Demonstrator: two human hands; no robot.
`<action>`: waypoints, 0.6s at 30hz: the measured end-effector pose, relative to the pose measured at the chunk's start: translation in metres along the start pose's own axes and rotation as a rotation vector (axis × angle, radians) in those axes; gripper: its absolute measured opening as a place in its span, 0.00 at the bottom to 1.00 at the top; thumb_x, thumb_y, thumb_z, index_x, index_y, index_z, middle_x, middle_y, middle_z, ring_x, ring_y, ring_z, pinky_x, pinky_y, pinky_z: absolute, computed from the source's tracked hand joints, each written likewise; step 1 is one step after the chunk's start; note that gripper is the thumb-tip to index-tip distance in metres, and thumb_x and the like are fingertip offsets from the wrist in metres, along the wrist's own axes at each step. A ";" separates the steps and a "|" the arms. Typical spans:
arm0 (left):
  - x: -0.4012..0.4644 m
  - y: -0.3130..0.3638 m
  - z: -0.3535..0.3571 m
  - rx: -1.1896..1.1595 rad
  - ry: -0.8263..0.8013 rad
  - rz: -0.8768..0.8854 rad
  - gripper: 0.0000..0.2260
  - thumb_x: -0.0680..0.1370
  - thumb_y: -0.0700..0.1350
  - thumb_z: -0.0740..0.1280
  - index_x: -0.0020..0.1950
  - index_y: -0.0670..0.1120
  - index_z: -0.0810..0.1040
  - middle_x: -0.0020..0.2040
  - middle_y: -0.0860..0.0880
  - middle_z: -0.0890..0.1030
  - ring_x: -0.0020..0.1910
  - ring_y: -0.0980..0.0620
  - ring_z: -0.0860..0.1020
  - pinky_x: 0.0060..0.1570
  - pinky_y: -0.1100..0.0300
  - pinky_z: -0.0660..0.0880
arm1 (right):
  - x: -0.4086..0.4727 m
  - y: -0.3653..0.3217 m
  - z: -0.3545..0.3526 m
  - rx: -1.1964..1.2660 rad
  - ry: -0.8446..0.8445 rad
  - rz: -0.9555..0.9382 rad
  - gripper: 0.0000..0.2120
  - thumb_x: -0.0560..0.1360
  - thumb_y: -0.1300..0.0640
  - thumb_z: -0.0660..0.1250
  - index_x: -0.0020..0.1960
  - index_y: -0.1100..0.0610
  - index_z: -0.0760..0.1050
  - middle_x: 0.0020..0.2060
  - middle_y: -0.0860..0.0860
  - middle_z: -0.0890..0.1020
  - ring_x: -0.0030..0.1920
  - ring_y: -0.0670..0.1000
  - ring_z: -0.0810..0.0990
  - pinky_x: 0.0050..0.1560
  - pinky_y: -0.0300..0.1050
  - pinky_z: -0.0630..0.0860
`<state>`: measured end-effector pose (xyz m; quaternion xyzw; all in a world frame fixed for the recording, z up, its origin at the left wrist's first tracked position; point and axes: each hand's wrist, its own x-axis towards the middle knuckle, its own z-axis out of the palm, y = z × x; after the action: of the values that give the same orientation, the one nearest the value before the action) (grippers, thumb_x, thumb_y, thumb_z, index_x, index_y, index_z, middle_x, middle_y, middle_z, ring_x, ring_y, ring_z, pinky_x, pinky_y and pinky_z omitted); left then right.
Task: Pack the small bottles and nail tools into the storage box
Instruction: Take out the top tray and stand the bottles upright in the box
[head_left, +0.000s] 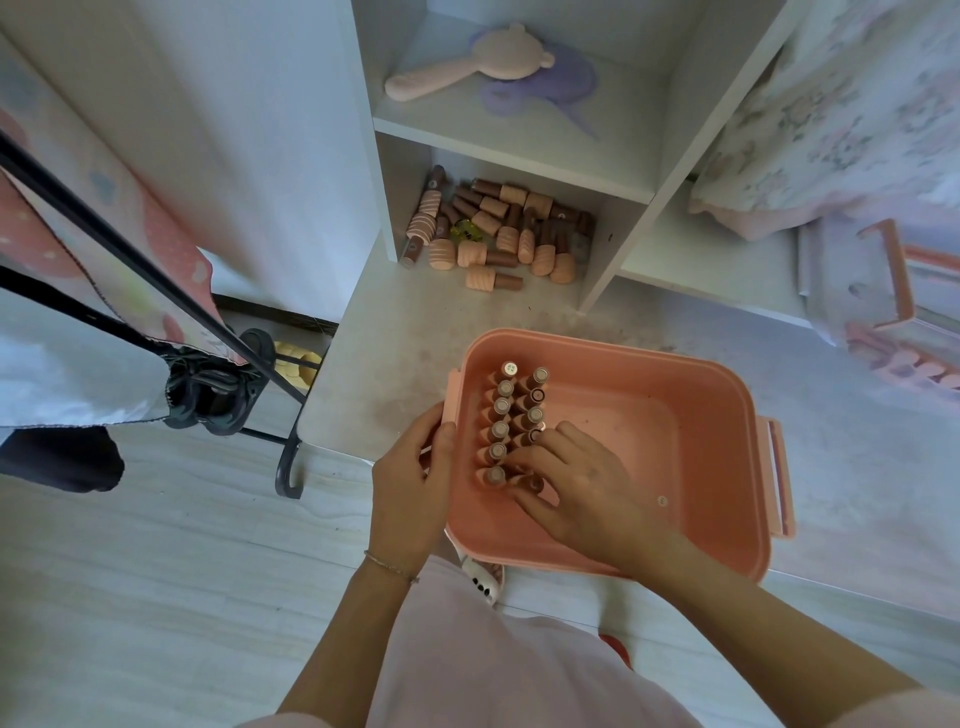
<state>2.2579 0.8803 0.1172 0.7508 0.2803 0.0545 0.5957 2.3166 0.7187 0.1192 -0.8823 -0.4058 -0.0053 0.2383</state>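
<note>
**Bottles going into the box, row by row**

Pale floorboards run under a white shelf unit (519, 124), and the pink box (675, 415) sits open on the floor just in front of it. Two rows of bottles (501, 426) stand upright, caps up, along the box's left wall; the rest of the box floor is bare.

Her left hand (410, 488) grips the box's left rim, thumb hooked over the edge, steadying it. Her right hand (576, 483) is inside the box, fingers curled over the near end of the second row; it looks to be seating or nudging a bottle there, though I cannot tell whether she is actually pinching one.

Behind the box, in the unit's bottom compartment, lies a loose pile (498, 234) of more bottles on their sides, with something small and yellow among them. So the packing seems early.

Next she would likely reach past the box's far rim into that compartment, pick up a bottle, turn it upright and start a third row beside the second.
</note>
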 end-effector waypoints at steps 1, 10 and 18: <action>0.000 0.000 0.000 0.001 0.000 0.000 0.12 0.79 0.45 0.59 0.59 0.50 0.78 0.48 0.50 0.82 0.45 0.54 0.79 0.45 0.58 0.77 | 0.003 -0.002 0.002 0.003 0.006 -0.011 0.09 0.72 0.53 0.67 0.47 0.57 0.80 0.38 0.50 0.80 0.41 0.47 0.71 0.41 0.37 0.68; -0.001 -0.001 0.000 -0.027 -0.001 -0.003 0.11 0.79 0.46 0.58 0.57 0.54 0.78 0.48 0.53 0.82 0.45 0.57 0.78 0.45 0.61 0.76 | 0.007 -0.004 0.009 -0.010 -0.047 -0.040 0.05 0.71 0.58 0.71 0.45 0.58 0.81 0.39 0.52 0.81 0.39 0.54 0.79 0.38 0.47 0.77; 0.000 -0.001 0.000 -0.024 -0.001 0.010 0.11 0.78 0.48 0.58 0.57 0.55 0.77 0.47 0.54 0.82 0.44 0.58 0.78 0.43 0.65 0.75 | 0.004 -0.004 0.006 0.014 -0.019 -0.028 0.07 0.73 0.55 0.68 0.48 0.57 0.80 0.39 0.50 0.80 0.40 0.50 0.75 0.40 0.41 0.73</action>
<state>2.2571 0.8803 0.1160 0.7450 0.2754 0.0605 0.6046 2.3156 0.7259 0.1167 -0.8748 -0.4206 0.0027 0.2404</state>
